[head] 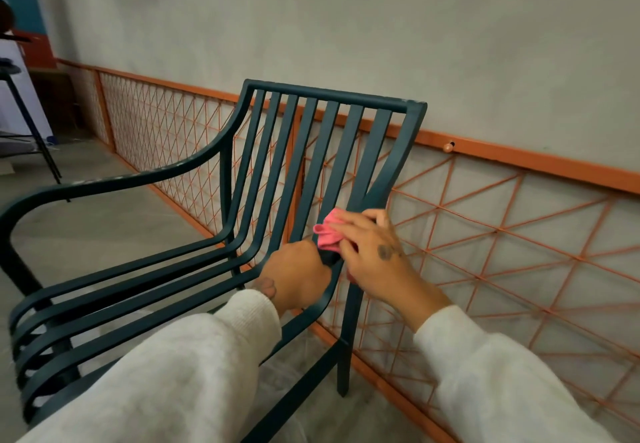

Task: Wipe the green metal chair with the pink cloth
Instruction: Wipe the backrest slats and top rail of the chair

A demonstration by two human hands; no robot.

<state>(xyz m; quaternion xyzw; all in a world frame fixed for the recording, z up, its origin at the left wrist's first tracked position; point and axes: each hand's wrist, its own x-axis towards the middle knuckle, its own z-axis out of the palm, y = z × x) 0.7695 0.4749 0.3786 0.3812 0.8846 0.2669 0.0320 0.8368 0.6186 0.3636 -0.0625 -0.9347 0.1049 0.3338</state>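
The dark green metal chair (322, 96) with slatted back and seat fills the middle and left of the view, its back toward an orange lattice fence. My right hand (375, 252) presses the bunched pink cloth (329, 231) against the lower part of the back slats on the chair's right side. My left hand (294, 274) is closed around a slat just below and left of the cloth, where the back curves into the seat. Both arms wear pale knit sleeves.
An orange lattice fence (485, 235) runs along the grey wall right behind the chair. A dark-legged stool or table (31, 131) stands at the far left on the concrete floor (104, 221).
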